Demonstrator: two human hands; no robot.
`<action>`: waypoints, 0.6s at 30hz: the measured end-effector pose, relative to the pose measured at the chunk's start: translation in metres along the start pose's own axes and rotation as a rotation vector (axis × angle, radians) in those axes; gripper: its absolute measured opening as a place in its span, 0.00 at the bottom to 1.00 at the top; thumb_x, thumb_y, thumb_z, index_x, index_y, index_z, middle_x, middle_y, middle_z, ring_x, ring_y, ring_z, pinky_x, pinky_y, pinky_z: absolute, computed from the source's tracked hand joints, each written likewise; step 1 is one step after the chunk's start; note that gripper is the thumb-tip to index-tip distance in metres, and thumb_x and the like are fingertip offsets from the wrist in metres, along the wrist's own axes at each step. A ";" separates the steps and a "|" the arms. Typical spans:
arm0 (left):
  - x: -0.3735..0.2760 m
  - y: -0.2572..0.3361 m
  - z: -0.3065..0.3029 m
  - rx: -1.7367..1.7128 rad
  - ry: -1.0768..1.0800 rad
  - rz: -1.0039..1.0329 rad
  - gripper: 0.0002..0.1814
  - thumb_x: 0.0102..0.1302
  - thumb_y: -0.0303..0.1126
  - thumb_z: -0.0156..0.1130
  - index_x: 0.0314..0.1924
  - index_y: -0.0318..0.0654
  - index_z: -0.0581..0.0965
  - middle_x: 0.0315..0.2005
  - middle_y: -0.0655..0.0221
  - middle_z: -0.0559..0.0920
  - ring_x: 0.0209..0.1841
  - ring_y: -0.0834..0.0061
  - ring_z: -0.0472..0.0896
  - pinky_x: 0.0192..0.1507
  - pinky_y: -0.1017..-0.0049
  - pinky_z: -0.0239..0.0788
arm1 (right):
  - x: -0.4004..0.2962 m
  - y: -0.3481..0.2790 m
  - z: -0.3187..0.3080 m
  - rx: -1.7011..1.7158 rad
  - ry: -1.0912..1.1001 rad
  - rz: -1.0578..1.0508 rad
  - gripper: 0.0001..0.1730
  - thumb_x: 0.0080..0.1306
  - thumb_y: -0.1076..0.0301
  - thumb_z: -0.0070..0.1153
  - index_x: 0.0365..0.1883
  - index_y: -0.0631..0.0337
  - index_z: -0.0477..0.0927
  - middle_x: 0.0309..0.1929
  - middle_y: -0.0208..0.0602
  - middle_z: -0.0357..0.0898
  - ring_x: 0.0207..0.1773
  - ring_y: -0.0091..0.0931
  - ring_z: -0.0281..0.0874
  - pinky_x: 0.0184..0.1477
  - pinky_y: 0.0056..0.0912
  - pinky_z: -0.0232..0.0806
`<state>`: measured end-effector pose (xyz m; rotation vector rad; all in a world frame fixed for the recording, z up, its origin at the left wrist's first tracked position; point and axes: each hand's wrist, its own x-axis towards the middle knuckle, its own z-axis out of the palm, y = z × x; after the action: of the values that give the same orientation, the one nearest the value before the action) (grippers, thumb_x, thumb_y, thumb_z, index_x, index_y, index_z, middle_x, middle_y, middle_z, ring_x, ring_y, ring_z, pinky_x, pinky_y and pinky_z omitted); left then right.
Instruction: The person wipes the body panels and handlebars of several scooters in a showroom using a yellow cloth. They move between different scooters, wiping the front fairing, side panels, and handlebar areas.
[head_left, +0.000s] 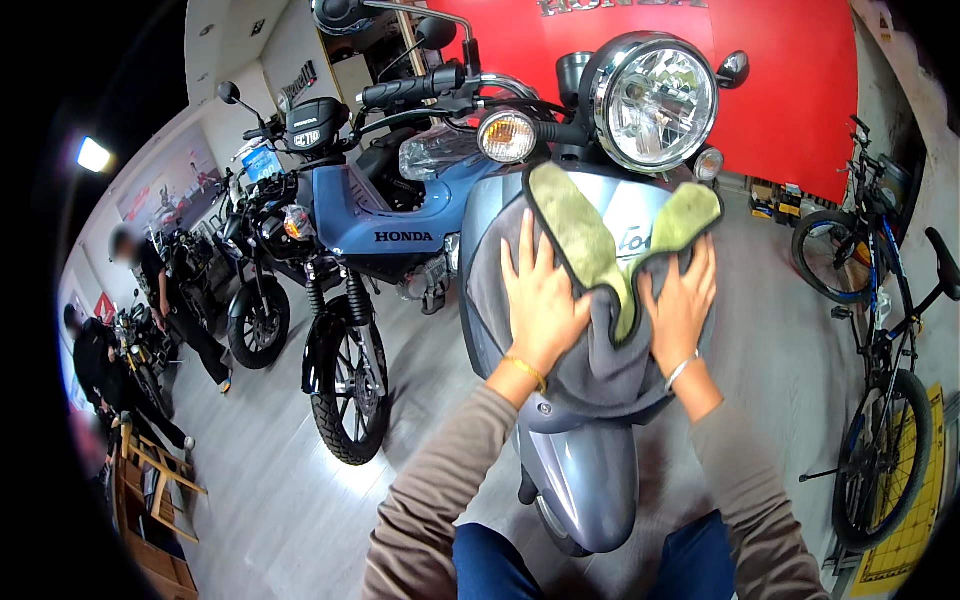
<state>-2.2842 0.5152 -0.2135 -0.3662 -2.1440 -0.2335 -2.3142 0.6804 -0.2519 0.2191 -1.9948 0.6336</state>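
Observation:
A two-sided plush cleaning cloth (600, 375), grey with a green reverse and dark edging, lies against the front shield (487, 199) of a silver-grey scooter. Its top edge is folded over in two flaps that show the green side. My left hand (541, 300) presses on the grey part with fingers pointing up and thumb against a fold. On the other side, my right hand (681, 311) holds the cloth with fingers bent at its edge. Lettering on the shield is partly covered between the flaps. Above sit the round headlight (660, 105) and an amber turn signal (508, 136).
Below the cloth is the scooter's front fender (581, 480), between my knees. A blue Honda motorbike (405, 217) stands close at left, with more motorcycles behind. Two people (169, 292) are at far left by a wooden chair (161, 480). A bicycle (885, 300) stands at right.

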 end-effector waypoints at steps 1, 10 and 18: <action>-0.009 0.003 -0.002 0.014 -0.043 -0.005 0.26 0.48 0.46 0.63 0.50 0.50 0.78 0.61 0.55 0.65 0.71 0.53 0.46 0.66 0.42 0.37 | -0.015 0.006 -0.002 0.007 -0.018 0.007 0.26 0.58 0.60 0.57 0.50 0.68 0.72 0.65 0.57 0.52 0.70 0.50 0.45 0.64 0.55 0.46; -0.108 0.006 0.000 0.021 -0.029 -0.040 0.22 0.50 0.46 0.62 0.44 0.45 0.81 0.55 0.56 0.71 0.65 0.48 0.59 0.64 0.39 0.38 | -0.176 0.034 0.041 0.349 0.090 0.366 0.39 0.65 0.44 0.41 0.57 0.76 0.63 0.67 0.71 0.42 0.70 0.57 0.40 0.70 0.53 0.35; -0.166 0.020 0.026 -0.015 -0.117 0.158 0.18 0.46 0.45 0.64 0.38 0.49 0.82 0.48 0.69 0.76 0.64 0.56 0.64 0.59 0.33 0.43 | -0.293 0.100 0.122 1.543 0.289 1.237 0.29 0.74 0.50 0.29 0.65 0.60 0.58 0.64 0.38 0.62 0.64 0.32 0.61 0.65 0.35 0.55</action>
<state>-2.2087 0.5131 -0.3652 -0.5681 -2.2158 -0.1404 -2.3042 0.6697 -0.5847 -0.2545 -0.7436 2.6800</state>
